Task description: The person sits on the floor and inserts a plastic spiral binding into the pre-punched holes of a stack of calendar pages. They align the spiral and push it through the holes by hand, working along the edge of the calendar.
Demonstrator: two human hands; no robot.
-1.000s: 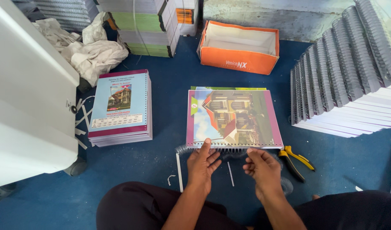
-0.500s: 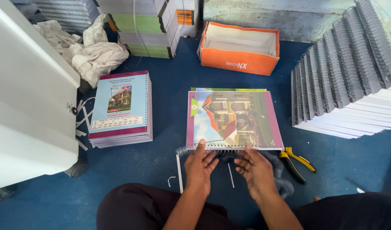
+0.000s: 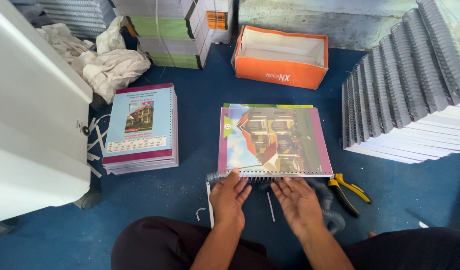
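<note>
On the blue floor (image 3: 190, 100), one orange box (image 3: 280, 57) stood open, nothing visible inside, beyond one picture-covered booklet (image 3: 275, 141). The left hand (image 3: 229, 197) and right hand (image 3: 297, 202) lay with fingers spread loose on its spiral binding (image 3: 270, 176), gripping nothing. One pair of yellow-handled pliers (image 3: 347, 192) lay just beside the right hand.

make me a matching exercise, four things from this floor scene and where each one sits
Things:
1. pliers
2. orange box
3. pile of books
4. crumpled cloth

Places:
a. far side of the carpet, past the house-cover book
b. by the right hand
c. top left, by the tall stacks
d. left of the house-cover book

Pairs: 1-b, 2-a, 3-d, 4-c
</note>
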